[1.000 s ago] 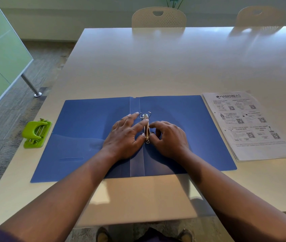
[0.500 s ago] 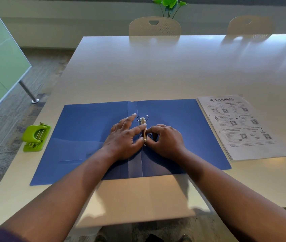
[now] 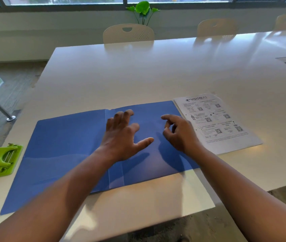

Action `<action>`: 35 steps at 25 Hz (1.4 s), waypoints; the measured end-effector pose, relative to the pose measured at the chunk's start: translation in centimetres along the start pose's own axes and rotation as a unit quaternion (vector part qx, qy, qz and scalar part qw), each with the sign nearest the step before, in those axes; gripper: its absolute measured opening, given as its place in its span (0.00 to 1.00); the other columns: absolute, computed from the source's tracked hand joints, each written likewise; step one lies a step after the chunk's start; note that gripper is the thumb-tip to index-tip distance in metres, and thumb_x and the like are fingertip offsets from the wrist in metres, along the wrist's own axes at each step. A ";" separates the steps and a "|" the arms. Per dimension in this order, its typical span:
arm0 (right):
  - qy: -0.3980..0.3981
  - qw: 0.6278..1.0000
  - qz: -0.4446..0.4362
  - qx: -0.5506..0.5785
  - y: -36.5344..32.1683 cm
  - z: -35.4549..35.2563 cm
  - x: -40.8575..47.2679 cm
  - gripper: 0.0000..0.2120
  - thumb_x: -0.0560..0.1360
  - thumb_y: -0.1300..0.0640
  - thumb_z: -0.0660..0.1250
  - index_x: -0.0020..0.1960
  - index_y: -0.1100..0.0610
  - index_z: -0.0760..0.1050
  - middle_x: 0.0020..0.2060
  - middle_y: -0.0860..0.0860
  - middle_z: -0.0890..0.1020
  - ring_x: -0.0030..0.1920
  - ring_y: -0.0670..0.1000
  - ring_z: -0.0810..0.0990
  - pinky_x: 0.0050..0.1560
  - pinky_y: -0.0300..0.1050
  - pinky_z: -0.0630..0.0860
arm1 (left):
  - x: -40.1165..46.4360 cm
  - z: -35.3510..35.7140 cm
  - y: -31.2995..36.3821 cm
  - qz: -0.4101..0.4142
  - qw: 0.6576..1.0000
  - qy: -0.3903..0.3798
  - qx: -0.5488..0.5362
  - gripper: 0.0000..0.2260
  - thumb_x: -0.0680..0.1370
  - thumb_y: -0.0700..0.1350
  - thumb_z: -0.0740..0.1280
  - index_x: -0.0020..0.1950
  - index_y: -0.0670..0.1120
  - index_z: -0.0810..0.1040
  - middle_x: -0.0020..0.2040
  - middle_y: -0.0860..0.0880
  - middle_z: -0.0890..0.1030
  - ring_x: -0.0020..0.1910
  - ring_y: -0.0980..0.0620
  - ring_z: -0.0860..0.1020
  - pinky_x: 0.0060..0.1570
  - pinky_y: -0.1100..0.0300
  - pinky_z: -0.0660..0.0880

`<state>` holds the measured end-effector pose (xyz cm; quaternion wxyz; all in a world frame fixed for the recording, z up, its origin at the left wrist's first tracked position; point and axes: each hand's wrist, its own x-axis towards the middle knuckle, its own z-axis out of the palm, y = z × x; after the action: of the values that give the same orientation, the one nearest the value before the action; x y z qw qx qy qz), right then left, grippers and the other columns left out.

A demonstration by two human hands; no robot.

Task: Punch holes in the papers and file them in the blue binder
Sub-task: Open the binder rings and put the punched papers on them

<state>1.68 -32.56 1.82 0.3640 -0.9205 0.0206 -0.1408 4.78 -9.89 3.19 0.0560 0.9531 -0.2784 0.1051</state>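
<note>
Flat blue plastic binder (image 3: 65, 151) lay open on the glossy white table (image 3: 156, 81), stack of printed white papers (image 3: 213, 123) just beside its right edge. Left hand (image 3: 121, 138) and right hand (image 3: 180, 133) hovered apart over the binder, fingers loose, gripping nothing (ring clip hidden). Lime-green plastic hole punch (image 3: 4, 160) sat just left of the binder.
</note>
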 end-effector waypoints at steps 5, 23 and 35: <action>0.071 0.972 0.121 -0.186 5.7 -5.8 0.0 0.17 0.75 0.52 0.67 0.62 0.54 0.81 0.59 0.53 0.82 0.60 0.60 0.77 0.57 0.54 0.76 | 4.7 1.9 7.5 0.108 0.990 -0.020 -0.093 0.26 0.81 0.65 0.59 0.72 0.51 0.76 0.80 0.47 0.63 0.79 0.43 0.58 0.73 0.43 0.60; -0.016 0.915 0.332 -0.229 14.8 -14.9 2.3 0.37 0.67 0.37 0.73 0.69 0.55 0.71 0.67 0.58 0.73 0.68 0.63 0.70 0.63 0.58 0.72 | 14.3 4.5 16.0 0.098 0.977 -0.174 -0.078 0.20 0.73 0.68 0.70 0.50 0.52 0.80 0.55 0.55 0.81 0.53 0.51 0.78 0.46 0.53 0.79; -0.017 0.918 0.395 -0.013 15.6 -17.9 4.8 0.22 0.66 0.52 0.82 0.51 0.63 0.78 0.48 0.58 0.81 0.47 0.57 0.78 0.40 0.45 0.72 | 13.4 5.0 15.6 0.089 0.970 -0.174 -0.145 0.21 0.74 0.65 0.71 0.56 0.51 0.81 0.67 0.54 0.77 0.61 0.51 0.76 0.51 0.53 0.77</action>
<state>2.41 -56.64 4.89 0.3781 -0.8444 0.3783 0.0301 8.21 -30.76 2.24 0.1348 0.9096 -0.3800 -0.0998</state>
